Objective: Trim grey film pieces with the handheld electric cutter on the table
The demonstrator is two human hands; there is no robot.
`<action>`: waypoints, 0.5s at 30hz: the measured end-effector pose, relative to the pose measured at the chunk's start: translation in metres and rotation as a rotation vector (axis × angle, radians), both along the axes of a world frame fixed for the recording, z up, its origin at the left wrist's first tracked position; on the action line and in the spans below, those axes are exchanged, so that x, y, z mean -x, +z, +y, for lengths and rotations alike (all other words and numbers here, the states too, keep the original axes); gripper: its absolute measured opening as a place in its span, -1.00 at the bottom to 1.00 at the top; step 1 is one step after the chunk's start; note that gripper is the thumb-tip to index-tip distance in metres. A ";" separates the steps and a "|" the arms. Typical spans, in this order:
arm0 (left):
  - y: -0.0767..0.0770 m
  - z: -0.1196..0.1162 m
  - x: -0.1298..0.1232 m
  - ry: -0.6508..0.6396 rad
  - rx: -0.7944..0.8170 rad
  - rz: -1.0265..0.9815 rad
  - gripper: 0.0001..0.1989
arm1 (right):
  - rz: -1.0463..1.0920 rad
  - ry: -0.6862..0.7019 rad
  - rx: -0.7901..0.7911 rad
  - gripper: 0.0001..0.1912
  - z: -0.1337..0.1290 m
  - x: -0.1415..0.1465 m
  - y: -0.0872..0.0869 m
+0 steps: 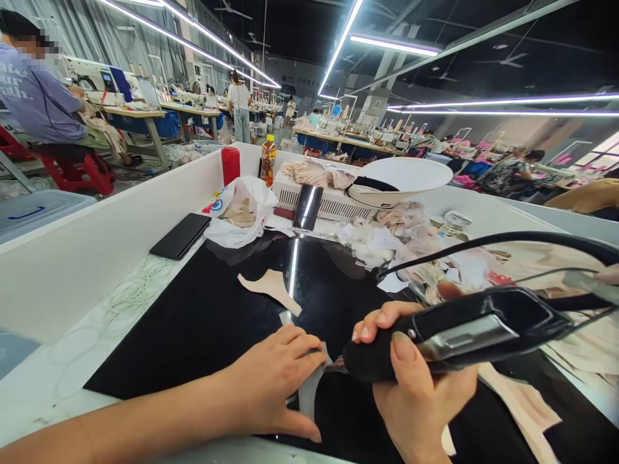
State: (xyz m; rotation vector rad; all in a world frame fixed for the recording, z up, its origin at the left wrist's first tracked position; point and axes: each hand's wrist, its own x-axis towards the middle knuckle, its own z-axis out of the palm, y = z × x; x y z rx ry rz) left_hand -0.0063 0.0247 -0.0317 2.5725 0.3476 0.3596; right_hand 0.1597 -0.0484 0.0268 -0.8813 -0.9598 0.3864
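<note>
My right hand (416,380) is wrapped round a black corded handheld tool with a metal lever (459,335). Its narrow tip points left, at the edge of a small grey curved fabric piece (309,390); whether it touches cannot be made out. On that piece lies my left hand (285,374), fingers stretched out and thumb apart, covering part of it. Beyond my left hand a beige cut fabric piece (273,288) rests on the shiny black work surface (193,335). Another beige piece (522,406) lies beneath and right of my right hand.
A black phone (180,235), thin cord (138,283) and a white plastic bag (242,212) lie at the left. At the back stand a drink bottle (267,161) and a white vented box (324,196). Fabric scraps (387,241) crowd the right. A black cable (483,241) arches above the tool.
</note>
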 end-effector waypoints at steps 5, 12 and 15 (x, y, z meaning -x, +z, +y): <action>-0.003 0.002 0.001 -0.010 0.010 -0.013 -0.20 | 0.016 -0.023 0.008 -0.44 0.001 0.002 0.001; -0.002 0.001 0.002 -0.013 0.016 0.010 -0.19 | 0.043 0.042 -0.001 -0.44 -0.006 0.007 0.002; -0.001 0.000 0.001 -0.009 0.016 0.015 -0.18 | 0.031 0.070 -0.011 -0.42 -0.008 0.009 -0.001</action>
